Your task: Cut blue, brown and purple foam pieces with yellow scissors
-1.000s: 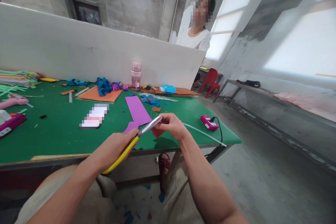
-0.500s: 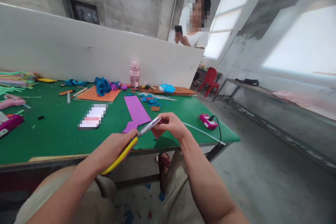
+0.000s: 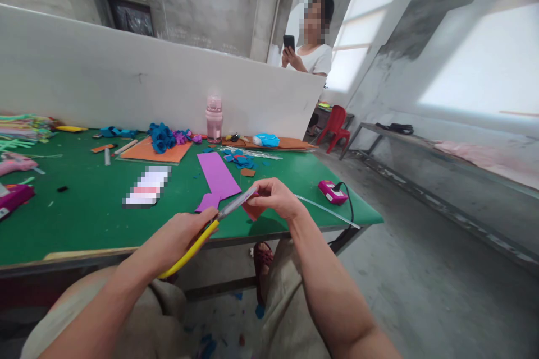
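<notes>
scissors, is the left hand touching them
Touching: the head view shows the left hand gripping the yellow-handled scissors, its thumb lying near the pivot.

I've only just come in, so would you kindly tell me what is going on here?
Someone sits at a green table, the left hand gripping yellow-handled scissors. The right hand holds a small reddish-brown piece by the scissor tips; whether the blades are cutting is hard to tell. A purple strip lies just beyond the hands. Behind the white partition, another person holds a dark phone.
</notes>
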The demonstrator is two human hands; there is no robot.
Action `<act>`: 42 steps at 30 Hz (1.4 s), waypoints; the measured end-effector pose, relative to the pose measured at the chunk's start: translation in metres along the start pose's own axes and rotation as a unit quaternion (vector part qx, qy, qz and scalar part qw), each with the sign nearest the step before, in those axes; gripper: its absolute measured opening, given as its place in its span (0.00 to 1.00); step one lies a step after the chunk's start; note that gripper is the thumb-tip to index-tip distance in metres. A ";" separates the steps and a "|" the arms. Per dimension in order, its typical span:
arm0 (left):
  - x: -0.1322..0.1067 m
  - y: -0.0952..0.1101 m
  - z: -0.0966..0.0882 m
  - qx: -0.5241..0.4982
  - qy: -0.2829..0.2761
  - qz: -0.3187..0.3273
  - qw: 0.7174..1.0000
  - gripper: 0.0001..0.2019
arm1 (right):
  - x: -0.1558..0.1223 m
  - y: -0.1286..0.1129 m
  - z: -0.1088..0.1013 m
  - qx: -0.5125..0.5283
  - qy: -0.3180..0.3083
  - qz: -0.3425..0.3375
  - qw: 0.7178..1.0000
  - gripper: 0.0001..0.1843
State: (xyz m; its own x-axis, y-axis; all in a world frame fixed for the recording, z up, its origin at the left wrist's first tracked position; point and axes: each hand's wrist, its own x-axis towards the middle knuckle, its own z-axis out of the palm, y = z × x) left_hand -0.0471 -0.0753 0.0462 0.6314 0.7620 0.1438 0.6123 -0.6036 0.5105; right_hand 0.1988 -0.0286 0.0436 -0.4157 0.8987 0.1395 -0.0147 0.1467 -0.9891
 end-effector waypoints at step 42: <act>0.036 -0.004 0.027 -0.324 0.332 -0.079 0.882 0.20 | 0.028 0.018 0.067 0.254 0.125 0.080 0.956 0.16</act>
State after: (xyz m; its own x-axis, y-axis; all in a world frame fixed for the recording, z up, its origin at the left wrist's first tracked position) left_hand -0.0139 -0.0518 0.0271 0.0118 0.9238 0.3827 0.1313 -0.3809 0.9153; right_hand 0.1256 -0.0285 0.0269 -0.2206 0.9728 -0.0709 -0.4349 -0.1632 -0.8856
